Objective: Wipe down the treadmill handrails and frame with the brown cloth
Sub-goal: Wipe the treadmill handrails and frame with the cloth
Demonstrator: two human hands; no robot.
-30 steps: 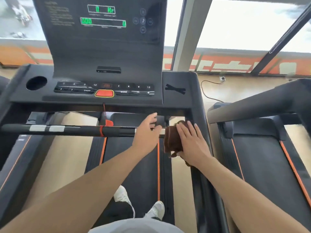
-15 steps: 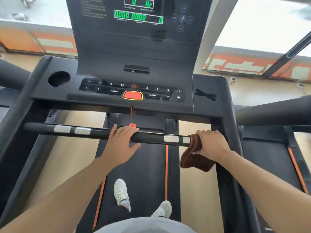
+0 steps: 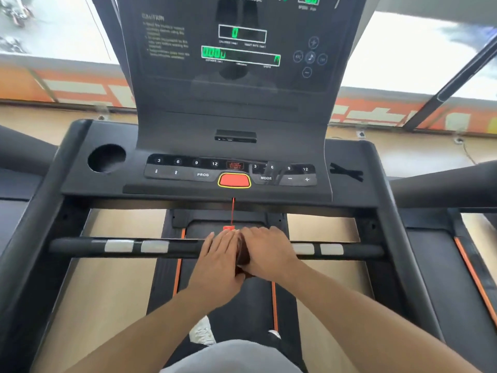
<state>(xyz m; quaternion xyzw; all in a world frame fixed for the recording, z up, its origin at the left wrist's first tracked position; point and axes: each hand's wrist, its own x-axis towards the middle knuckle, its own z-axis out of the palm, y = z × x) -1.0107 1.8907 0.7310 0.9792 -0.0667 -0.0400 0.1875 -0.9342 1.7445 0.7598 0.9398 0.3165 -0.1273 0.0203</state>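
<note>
Item: front crossbar (image 3: 174, 249), black, running side to side beneath the console (image 3: 231, 125); four pale sensor patches, two toward each end.

Item: brown cloth (image 3: 242, 258). We find it at the middle of the crossbar, only a narrow strip showing between our hands, the rest hidden under the right one.

Item: right hand (image 3: 269, 251). Fingers curled over the bar, clamped on the cloth. We judge this grip lets the cloth wrap the tube and reach its underside as it slides.

Item: left hand (image 3: 220, 262). Laid over the bar, touching the right hand, fingers together and fairly straight; we cannot tell whether it holds any cloth. Probably steadying, or placed to take the cloth over.

Item: red safety cord (image 3: 233, 211), hanging from the console, its clip just behind our fingers; likely to snag.

Legible writing: "CAUTION", "PROGRAM/MODE", "PROG", "MODE", "STOP START"; key rows 3, 6, 9, 12, twice; green digits reading zeros. No brand name readable.

Item: cup recess (image 3: 106, 158), left of the keys.

Remaining, in our judgement: the crossbar's left half, the side rails, the frame.
</note>
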